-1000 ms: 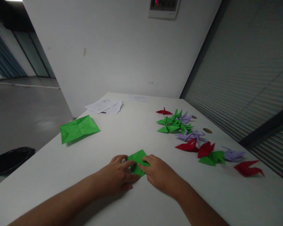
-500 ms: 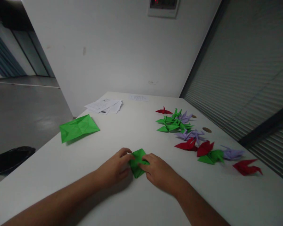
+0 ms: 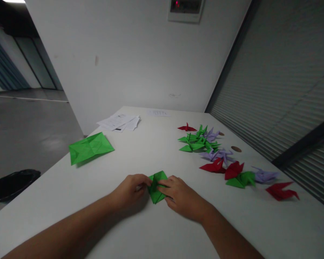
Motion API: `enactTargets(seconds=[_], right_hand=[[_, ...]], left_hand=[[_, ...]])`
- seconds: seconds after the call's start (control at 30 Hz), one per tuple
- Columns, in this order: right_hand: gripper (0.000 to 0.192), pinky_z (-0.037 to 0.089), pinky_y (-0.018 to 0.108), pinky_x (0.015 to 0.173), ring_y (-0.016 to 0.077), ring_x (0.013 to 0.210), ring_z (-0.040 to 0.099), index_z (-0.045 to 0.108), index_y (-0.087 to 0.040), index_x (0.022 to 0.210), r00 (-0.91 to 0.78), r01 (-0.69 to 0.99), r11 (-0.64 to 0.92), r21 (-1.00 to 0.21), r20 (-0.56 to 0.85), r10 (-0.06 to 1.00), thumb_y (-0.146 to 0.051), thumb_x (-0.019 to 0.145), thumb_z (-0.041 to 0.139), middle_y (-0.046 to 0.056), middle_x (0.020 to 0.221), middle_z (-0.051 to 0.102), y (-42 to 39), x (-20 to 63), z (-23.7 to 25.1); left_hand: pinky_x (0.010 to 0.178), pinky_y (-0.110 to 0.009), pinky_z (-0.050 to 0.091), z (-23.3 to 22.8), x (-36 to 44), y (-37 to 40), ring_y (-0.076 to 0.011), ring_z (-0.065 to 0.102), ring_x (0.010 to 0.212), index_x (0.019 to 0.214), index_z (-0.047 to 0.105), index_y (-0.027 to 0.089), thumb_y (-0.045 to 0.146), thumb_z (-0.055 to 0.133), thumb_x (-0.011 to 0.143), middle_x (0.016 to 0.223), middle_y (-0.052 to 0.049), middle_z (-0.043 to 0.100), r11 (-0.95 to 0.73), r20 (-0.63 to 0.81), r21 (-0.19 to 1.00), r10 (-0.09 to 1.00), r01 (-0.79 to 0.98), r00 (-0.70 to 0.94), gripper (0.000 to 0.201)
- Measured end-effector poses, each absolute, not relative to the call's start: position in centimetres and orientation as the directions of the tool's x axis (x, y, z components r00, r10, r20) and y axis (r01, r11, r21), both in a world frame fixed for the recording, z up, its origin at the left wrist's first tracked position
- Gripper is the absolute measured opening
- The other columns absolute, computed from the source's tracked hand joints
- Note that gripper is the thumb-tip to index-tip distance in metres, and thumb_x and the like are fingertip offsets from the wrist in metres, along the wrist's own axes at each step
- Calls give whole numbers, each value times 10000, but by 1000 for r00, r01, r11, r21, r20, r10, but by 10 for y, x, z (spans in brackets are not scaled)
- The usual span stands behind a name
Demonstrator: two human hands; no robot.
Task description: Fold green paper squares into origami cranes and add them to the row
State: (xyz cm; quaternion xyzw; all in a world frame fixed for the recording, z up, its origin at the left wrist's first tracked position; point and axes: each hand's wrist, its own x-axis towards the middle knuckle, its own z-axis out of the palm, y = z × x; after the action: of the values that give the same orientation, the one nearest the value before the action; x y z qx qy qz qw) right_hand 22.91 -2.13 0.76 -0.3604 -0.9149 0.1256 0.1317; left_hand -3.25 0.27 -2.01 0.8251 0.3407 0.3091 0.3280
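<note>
Paper: green folded paper (image 3: 157, 187), light, thin, creases easily; best held at edges.
Left hand (image 3: 131, 190): fingers pinching its left edge.
Right hand (image 3: 182, 196): fingers pinching its right side.

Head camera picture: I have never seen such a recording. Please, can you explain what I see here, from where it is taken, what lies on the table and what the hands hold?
There is no machine here. A person wears one camera on the head, and it looks forward and down, so the two arms entering from below are the person's own.

The left hand and the right hand both pinch a small folded green paper that rests on the white table.

To the left lies a larger green creased sheet. Farther back are printed white papers. On the right lie many folded paper cranes in green, red and purple. A dark bin stands on the floor at the left.
</note>
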Motion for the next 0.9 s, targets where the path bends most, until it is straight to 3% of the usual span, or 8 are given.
enactTargets(seconds=[0.17,0.33,0.57,0.9], right_hand=[[423,416,439,1058,253,1149,561,687,-285,1259,-716,601,703,-381,135,685,-115,877,624,55,1294,689,-23,230,17],[413,393,436,1078,250,1155,555,691,-288,1245,-725,590,700,-402,117,678,-106,884,606,50,1272,695,-22,230,20],[410,418,396,1080,240,1190,540,699,-283,1238,-731,557,680,-478,107,674,-88,890,606,35,1289,694,-23,234,24],[477,413,414,1144,232,1273,547,713,-282,1270,-676,578,632,-516,131,726,-50,868,604,53,1400,644,-20,241,16]], left_hand=[[938,-394,591,-13,-35,4,-231,688,1085,1177,723,191,-6,464,863,1208,-107,733,-805,358,466,551,367,754,452],[968,-453,578,-7,-38,6,-267,642,1145,1291,683,198,37,507,908,1300,-140,682,-866,312,335,473,371,824,451],[1027,-515,521,-7,-39,3,-318,582,1289,1434,577,250,166,514,996,1445,-141,614,-879,261,261,462,398,848,451],[1061,-561,470,-10,-37,-3,-374,502,1354,1484,512,257,226,610,943,1517,-113,556,-854,181,241,506,461,843,551]])
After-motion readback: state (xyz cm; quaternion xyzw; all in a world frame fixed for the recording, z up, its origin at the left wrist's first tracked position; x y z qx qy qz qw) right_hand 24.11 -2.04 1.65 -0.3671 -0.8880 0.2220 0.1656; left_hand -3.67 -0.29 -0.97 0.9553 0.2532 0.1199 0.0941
